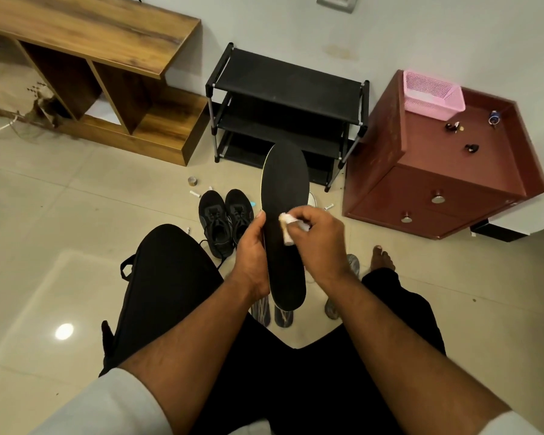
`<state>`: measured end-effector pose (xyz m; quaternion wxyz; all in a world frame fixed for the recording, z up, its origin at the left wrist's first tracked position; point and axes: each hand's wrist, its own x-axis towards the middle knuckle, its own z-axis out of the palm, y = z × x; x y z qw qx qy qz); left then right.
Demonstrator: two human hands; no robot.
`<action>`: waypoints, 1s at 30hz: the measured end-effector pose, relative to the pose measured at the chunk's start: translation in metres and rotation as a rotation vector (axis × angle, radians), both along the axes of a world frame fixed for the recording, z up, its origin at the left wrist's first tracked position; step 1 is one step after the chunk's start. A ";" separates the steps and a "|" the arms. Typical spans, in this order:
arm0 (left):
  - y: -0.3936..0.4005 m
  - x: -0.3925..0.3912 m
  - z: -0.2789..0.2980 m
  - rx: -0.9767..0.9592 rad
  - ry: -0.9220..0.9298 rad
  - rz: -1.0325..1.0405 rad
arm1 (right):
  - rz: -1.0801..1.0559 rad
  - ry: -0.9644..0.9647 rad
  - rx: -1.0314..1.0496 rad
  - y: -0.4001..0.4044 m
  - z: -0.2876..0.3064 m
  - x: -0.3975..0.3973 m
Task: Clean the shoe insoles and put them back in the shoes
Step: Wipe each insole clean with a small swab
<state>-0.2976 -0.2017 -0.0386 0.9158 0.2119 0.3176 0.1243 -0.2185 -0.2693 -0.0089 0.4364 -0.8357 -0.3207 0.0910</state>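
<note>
A long black insole (pixel 284 183) stands upright in front of me, toe end up. My left hand (pixel 252 252) grips its left edge near the middle, thumb on the front. My right hand (pixel 319 238) pinches a small white cloth (pixel 288 226) and presses it against the insole's face. A pair of black lace-up shoes (pixel 225 222) stands on the tiled floor just beyond my left knee, openings facing up. A second insole is not visible.
A black shoe rack (pixel 288 98) stands against the wall, between a wooden shelf unit (pixel 107 73) and a red-brown cabinet (pixel 437 171) bearing a pink basket (pixel 431 94). Grey sandals (pixel 343 284) and small litter lie on the floor near my feet.
</note>
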 end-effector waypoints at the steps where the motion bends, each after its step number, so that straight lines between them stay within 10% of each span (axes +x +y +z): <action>1: -0.001 -0.001 0.002 0.031 0.008 -0.018 | -0.055 0.025 0.010 -0.003 -0.001 0.007; 30: 0.018 -0.006 0.005 -0.056 -0.251 -0.086 | 0.197 -0.208 -0.121 -0.011 -0.009 -0.003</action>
